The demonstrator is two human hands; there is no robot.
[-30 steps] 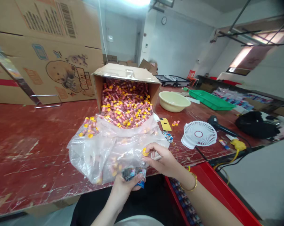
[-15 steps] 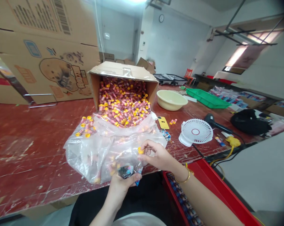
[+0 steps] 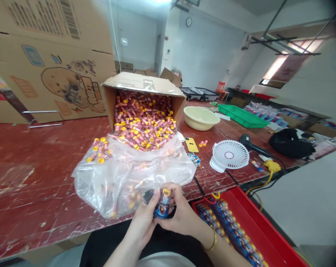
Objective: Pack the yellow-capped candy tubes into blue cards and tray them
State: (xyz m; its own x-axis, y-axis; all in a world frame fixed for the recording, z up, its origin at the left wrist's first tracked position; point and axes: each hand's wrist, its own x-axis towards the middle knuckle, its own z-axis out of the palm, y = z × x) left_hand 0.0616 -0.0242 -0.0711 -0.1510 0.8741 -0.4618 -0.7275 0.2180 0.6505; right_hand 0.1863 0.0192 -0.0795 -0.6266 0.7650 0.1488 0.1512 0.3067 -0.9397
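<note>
By the near edge of the table (image 3: 51, 185): one yellow-capped tube (image 3: 164, 203), right hand (image 3: 182, 218) curled round it, left hand (image 3: 144, 219) gripping it with dark wrappers (image 3: 148, 195). Beyond: bag (image 3: 114, 185), carton (image 3: 142, 82) of pink tubes (image 3: 145, 128). To the right: red tray (image 3: 254, 209), rows of packs (image 3: 234, 231).

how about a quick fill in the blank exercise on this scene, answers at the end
1. The left hand and the right hand hold a small packet with a ____ top.
2. Many small pink tubes fill an open cardboard ____.
3. To the right of the phone, a round white ____ is on the red table.
4. The shallow tray to the right of the cream basin is ____.

Missing words: yellow; box; fan; green.
</note>
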